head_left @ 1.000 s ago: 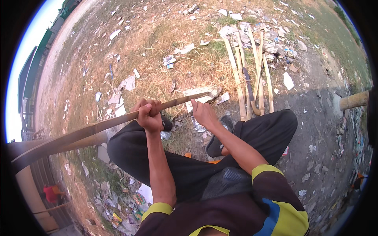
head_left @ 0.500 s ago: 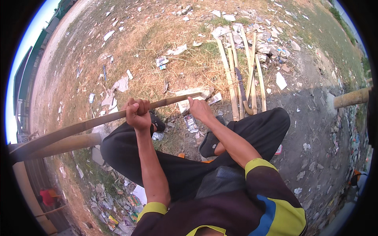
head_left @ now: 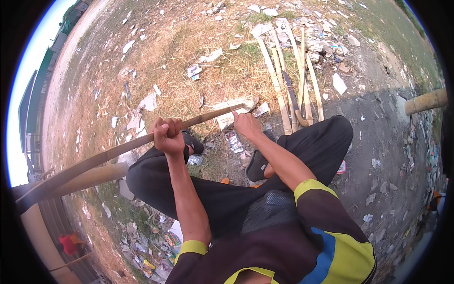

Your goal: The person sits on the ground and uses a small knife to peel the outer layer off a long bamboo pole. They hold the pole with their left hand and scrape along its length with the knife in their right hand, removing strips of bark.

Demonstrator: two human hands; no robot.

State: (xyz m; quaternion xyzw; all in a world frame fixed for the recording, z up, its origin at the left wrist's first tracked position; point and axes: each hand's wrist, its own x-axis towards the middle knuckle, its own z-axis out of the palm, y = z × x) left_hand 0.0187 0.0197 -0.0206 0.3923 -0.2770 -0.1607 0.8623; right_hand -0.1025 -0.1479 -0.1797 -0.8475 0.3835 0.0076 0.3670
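A long split bamboo strip [head_left: 106, 154] slants from the far left up to a tip just beyond my right hand. My left hand [head_left: 169, 136] is wrapped in a fist round it, over my left knee. Close below the strip's tip is my right hand [head_left: 247, 125], its fingers pinched together. A thin pale line shows above those fingers, too fine to name. Ahead of my right knee, several pale split bamboo strips [head_left: 275, 78] lie on the ground. A long knife [head_left: 292, 97] with a dark blade and curved wooden handle rests among them.
A thick bamboo pole [head_left: 90, 179] runs under the strip at left; another pole end [head_left: 425, 102] juts in at right. Paper scraps [head_left: 149, 102] and litter lie over dry grass. My black shoes [head_left: 257, 165] are close below my hands. A red item [head_left: 68, 245] shows at lower left.
My right hand has shifted slightly and now sits just below the strip's tip. My left hand keeps its grip. The whole view has tilted a little.
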